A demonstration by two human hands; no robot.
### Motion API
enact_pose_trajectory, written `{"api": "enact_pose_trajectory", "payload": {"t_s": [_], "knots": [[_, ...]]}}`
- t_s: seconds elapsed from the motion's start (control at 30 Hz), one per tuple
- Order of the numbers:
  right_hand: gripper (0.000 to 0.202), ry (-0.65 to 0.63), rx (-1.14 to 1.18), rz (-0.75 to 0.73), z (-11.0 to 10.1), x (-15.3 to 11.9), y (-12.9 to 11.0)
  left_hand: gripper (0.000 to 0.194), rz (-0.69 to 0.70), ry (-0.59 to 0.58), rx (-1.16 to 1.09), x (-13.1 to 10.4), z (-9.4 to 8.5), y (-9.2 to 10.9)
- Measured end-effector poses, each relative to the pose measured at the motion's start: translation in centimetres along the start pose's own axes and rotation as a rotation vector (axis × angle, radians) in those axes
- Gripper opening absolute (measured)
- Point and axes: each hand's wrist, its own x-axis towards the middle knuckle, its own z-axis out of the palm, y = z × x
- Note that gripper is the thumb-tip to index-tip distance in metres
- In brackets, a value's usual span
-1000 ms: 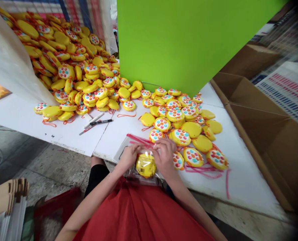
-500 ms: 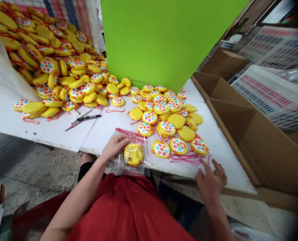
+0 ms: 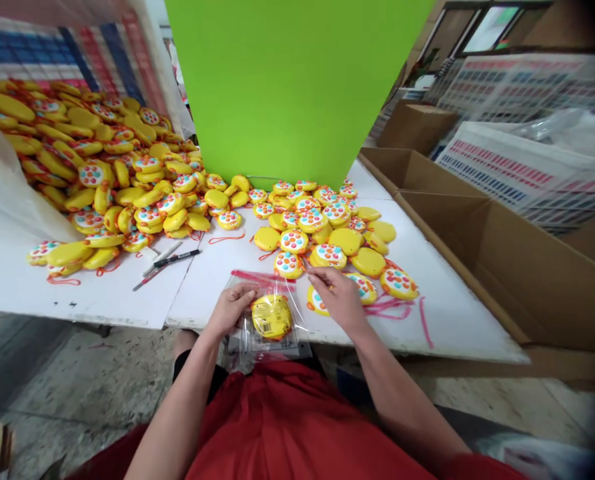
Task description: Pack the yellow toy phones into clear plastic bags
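One clear zip bag [image 3: 273,289], pink-topped, lies at the desk's [image 3: 212,267] front edge; inside, one yellow toy [image 3: 271,317], barcode upward. Left hand [image 3: 233,308]: grasps bag's left side. Right hand [image 3: 335,293]: fingertips drawn together over loose toys [image 3: 346,241]; contents cannot be told.

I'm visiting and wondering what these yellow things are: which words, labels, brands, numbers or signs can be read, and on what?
None can be read.
Yellow toy in the clear bag: lines of print and a barcode-like block, too small to read.
Black marker: any print is too small to tell.
Grey strip below the toy: tiny marks, unreadable.
White tabletop: dark marks, too small to make out.
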Motion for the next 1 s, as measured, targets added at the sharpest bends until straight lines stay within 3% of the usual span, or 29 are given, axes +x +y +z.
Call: {"api": "enact_pose_trajectory", "payload": {"t_s": [0.13,0.23,0.3,0.37,0.47,0.53,0.6,0.73,0.8,0.9,1.0], "knots": [[0.025,0.094,0.007,0.196,-5.1,-3.6,4.3,0.047,0.033,-0.005,0.036,0.3,-0.3,-0.3],[0.030,0.139,-0.311,0.202,-9.0,-6.8,8.8,0.045,0.053,-0.001,0.083,0.5,-0.4,-0.7],[0.038,0.180,-0.590,0.240,-11.2,-8.3,10.3,0.045,0.068,0.000,0.105,0.7,-0.5,-0.8],[0.044,0.388,-0.771,0.265,-13.0,-8.7,10.0,0.047,0.073,-0.009,0.125,0.8,-0.6,-0.8],[0.033,0.745,-0.839,0.141,-13.9,-7.5,6.8,0.050,0.052,-0.044,0.120,0.9,-0.7,-0.6],[0.027,0.799,-0.771,0.045,-12.6,-6.2,4.4,0.050,0.027,-0.077,0.090,1.0,-0.8,-0.5],[0.023,0.675,-0.616,0.014,-9.5,-4.7,2.7,0.048,0.015,-0.106,0.083,1.0,-1.0,-0.5],[0.025,0.087,-0.180,0.133,-1.2,-2.5,1.1,0.042,0.016,-0.125,0.115,0.6,-1.1,-0.7],[0.029,-0.127,-0.052,0.198,2.1,-1.7,0.6,0.040,0.046,-0.130,0.094,0.4,-1.2,-0.8],[0.028,-0.265,0.061,0.245,4.5,-0.4,0.3,0.037,0.093,-0.141,0.057,0.3,-1.2,-0.9],[0.020,-0.350,0.222,0.266,4.8,0.6,0.4,0.036,0.104,-0.143,0.076,0.3,-1.1,-1.0]]}}
